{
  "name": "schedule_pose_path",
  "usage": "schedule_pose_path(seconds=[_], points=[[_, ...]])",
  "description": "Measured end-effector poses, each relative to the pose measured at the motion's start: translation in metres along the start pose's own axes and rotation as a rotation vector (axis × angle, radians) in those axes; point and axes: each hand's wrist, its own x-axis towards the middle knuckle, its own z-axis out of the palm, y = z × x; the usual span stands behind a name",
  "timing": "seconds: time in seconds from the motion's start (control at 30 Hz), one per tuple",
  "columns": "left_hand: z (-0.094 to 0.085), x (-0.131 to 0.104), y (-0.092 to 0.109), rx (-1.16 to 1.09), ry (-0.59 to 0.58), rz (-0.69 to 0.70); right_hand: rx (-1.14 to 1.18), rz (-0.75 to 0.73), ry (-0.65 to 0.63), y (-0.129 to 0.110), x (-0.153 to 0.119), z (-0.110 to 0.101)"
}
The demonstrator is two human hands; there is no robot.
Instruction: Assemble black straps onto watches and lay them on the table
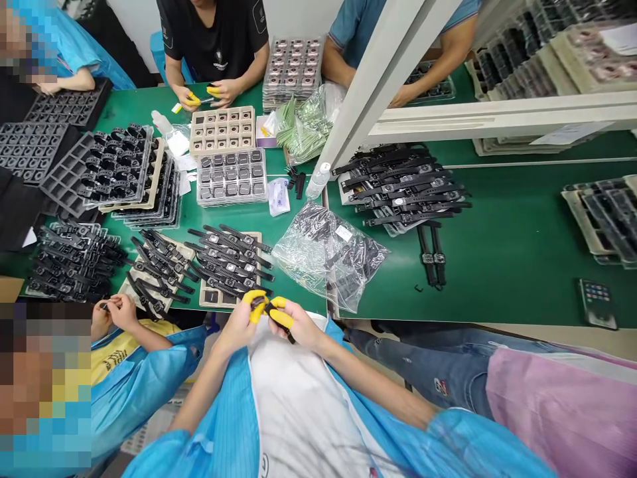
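Observation:
My left hand [245,320] and my right hand [294,322] meet in front of my chest, at the table's near edge. Yellow covers sit on several fingertips. Both are closed on a black watch strap [269,308], pinched between thumbs and fingers; one dark end pokes out below my right hand. Whether a watch body is attached is hidden by the fingers. Just beyond my left hand, a beige tray [211,297] carries several black strapped watches [231,260]. A clear plastic bag [333,255] of dark items lies past my right hand.
More strapped watches lie on a pile [405,189] to the right and a tray [162,265] to the left. A bottle [318,180] stands beside a white frame post [368,86]. A phone [597,303] lies far right. Co-workers sit opposite and on both sides.

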Motion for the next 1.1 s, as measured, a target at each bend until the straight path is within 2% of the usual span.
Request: schedule_pose_path(seconds=[0.1,0.23,0.37,0.57,0.67,0.8,0.9,1.1], points=[[0.002,0.018,0.024,-0.014,-0.046,0.174,0.052,0.023,-0.07,-0.015,-0.005,0.01],[-0.005,0.024,0.028,0.004,-0.041,0.242,0.084,0.023,-0.046,-0.019,-0.005,0.007],[-0.001,0.022,0.027,-0.028,0.019,0.239,0.142,-0.032,0.035,-0.015,-0.005,0.005],[0.004,0.023,0.029,-0.034,-0.026,0.246,0.125,-0.039,-0.073,-0.011,-0.007,0.002],[0.003,0.023,0.027,-0.01,-0.037,0.26,0.185,-0.042,-0.049,-0.008,-0.005,0.001],[0.008,0.021,0.022,0.006,0.037,0.267,0.302,-0.048,-0.005,-0.01,-0.004,0.004],[0.011,0.019,0.021,0.066,0.051,0.266,0.382,0.004,0.002,-0.016,-0.005,0.007],[-0.004,0.019,0.032,0.119,-0.118,0.234,0.445,0.097,0.029,-0.021,-0.006,0.003]])
